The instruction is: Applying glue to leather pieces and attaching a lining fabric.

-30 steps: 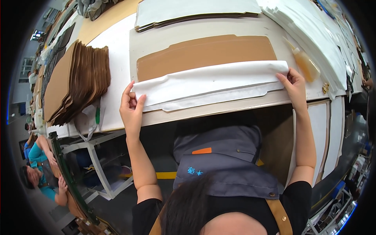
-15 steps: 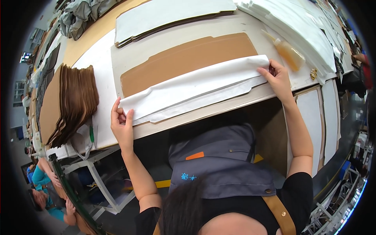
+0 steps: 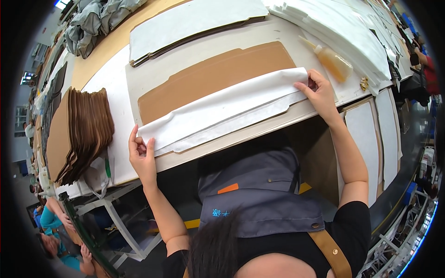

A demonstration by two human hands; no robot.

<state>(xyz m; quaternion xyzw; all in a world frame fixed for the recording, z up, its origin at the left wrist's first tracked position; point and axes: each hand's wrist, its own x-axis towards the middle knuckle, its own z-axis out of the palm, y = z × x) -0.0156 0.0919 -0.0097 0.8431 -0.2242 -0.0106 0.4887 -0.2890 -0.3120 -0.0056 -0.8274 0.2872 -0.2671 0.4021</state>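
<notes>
A sheet of thin white material [image 3: 222, 104], which could be cloth or paper, lies partly over a flat brown cardboard piece [image 3: 213, 72] on the worktable. Its far edge is lifted and loosely rippled, folded toward me, while more white shows beneath along the near side. My left hand [image 3: 143, 157] pinches the sheet's left end between thumb and fingers. At the opposite end my right hand [image 3: 320, 92] grips the corner in the same way, its fingertips partly hidden behind the material. The cardboard's far strip is uncovered.
Left of the work stands a thick stack of brown cardboard pieces [image 3: 83, 134]. Beyond it lie white-topped boards [image 3: 194, 28]. A squeeze bottle of amber liquid [image 3: 334, 65] rests by my right hand, near layered white sheets [image 3: 343, 41]. The table edge [image 3: 222, 143] runs before me. A co-worker [image 3: 60, 231] sits lower left.
The whole view has shifted slightly, with the table's things appearing a little further left. Both hands keep their pinch on the white sheet's ends.
</notes>
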